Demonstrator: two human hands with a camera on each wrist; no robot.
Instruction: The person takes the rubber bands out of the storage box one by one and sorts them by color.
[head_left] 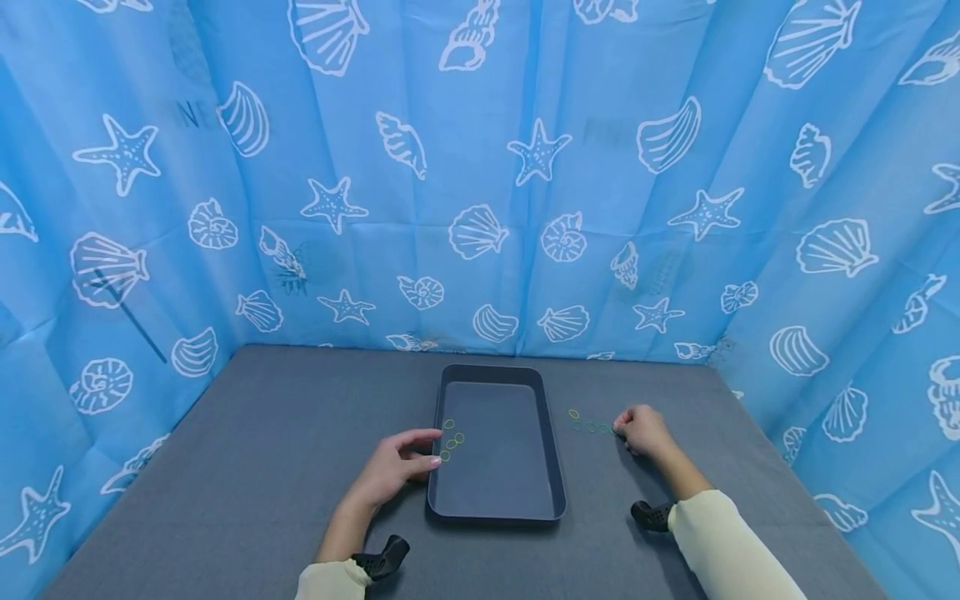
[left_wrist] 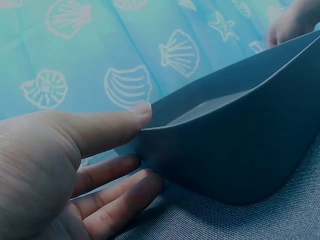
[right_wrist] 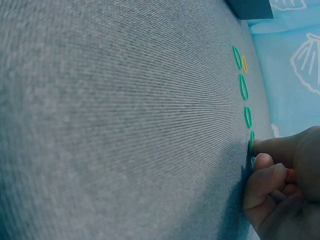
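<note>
A dark grey rectangular tray (head_left: 498, 508) sits mid-table, with several yellow rubber bands (head_left: 460, 438) at its left side. My left hand (head_left: 393, 467) holds that side, thumb at the rim and the other fingers low along the outer wall, as the left wrist view shows. To the right of the tray, green rubber bands (right_wrist: 243, 87) lie in a row on the cloth, beside one yellow band (head_left: 573, 414). My right hand (head_left: 643, 429) is at the row's near-hand end, fingertips pinching the last green band (right_wrist: 251, 142); its other fingers are curled in.
Grey cloth (head_left: 300, 417) covers the table. A blue curtain (head_left: 480, 167) with white shell and starfish prints hangs along the back and both sides. Black wrist devices (head_left: 382, 558) sit at both cuffs.
</note>
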